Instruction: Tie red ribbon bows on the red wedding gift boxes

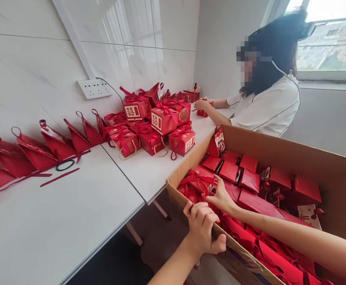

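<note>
A large open cardboard box full of red gift boxes stands against the table's edge. My left hand is closed over its near rim, with the fingers curled across the edge. Inside the box's left corner, my right hand has its thumb and fingers around the side of a red gift box tied with a ribbon bow. That gift box sits on top of other small red boxes. Beside it lie rows of plain-topped red boxes, and red bags with ribbons fill the near side.
On the white table, a pile of ribboned red gift boxes rises by the wall. Several red bags line the wall at left, near a black ring and ribbon strips. Across the table, a person handles a red box.
</note>
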`<state>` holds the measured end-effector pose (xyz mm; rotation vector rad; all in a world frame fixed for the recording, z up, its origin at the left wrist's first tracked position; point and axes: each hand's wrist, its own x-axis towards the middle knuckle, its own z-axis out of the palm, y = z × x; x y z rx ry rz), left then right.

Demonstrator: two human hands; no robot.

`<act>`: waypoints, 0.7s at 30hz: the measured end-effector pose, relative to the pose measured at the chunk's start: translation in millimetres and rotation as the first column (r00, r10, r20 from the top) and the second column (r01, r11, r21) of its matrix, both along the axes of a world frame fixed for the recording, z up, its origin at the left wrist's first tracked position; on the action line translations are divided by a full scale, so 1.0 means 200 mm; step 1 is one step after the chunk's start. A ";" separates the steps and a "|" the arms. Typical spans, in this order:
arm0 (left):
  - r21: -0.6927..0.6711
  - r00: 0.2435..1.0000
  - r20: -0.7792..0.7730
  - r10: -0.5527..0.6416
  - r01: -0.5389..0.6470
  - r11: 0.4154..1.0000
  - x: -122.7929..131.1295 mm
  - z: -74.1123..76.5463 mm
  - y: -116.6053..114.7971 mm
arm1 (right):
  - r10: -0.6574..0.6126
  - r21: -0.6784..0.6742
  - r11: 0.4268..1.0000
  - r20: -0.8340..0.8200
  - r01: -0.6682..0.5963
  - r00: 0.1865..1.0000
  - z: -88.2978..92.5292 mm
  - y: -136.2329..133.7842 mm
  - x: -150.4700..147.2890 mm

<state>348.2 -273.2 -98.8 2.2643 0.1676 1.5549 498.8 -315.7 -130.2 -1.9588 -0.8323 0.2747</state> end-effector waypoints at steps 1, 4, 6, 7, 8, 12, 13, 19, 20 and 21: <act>-0.010 1.000 0.021 -0.001 0.001 1.000 0.01 0.00 0.00 | -0.001 -0.001 1.000 -0.007 0.001 1.000 0.01 0.00 0.01; -0.016 0.995 0.094 0.008 -0.007 1.000 0.03 0.00 -0.01 | -0.007 -0.002 1.000 -0.021 0.007 1.000 0.02 0.01 0.02; 0.000 0.992 0.127 0.011 -0.011 1.000 0.04 0.00 -0.01 | 0.005 -0.018 1.000 -0.024 -0.006 1.000 0.00 0.03 0.03; 0.009 0.990 0.137 0.009 -0.010 1.000 0.04 0.00 -0.01 | 0.014 -0.028 1.000 -0.019 -0.015 1.000 -0.01 0.04 0.04; 0.015 0.990 0.143 0.007 -0.009 1.000 0.04 -0.01 -0.01 | 0.027 -0.040 0.999 -0.013 -0.028 1.000 -0.03 0.05 0.05; 0.017 0.989 0.148 -0.006 0.004 1.000 0.03 -0.01 0.00 | 0.072 -0.123 0.990 0.031 -0.067 0.997 -0.05 0.05 0.09; 0.018 0.989 0.147 -0.011 0.009 1.000 0.03 -0.01 0.00 | 0.080 -0.151 0.986 0.050 -0.071 0.996 -0.05 0.05 0.10; -0.020 0.980 0.198 -0.003 0.008 1.000 0.05 0.00 -0.01 | 0.118 -0.268 0.960 0.134 -0.079 0.984 -0.06 0.04 0.10; -0.028 0.971 0.238 0.025 -0.019 0.999 0.07 0.00 -0.01 | 0.131 -0.292 0.952 0.128 -0.088 0.983 -0.06 0.04 0.11; -0.030 0.953 0.297 0.064 -0.058 0.998 0.11 -0.02 -0.01 | 0.160 -0.319 0.941 0.117 -0.115 0.980 -0.06 0.04 0.12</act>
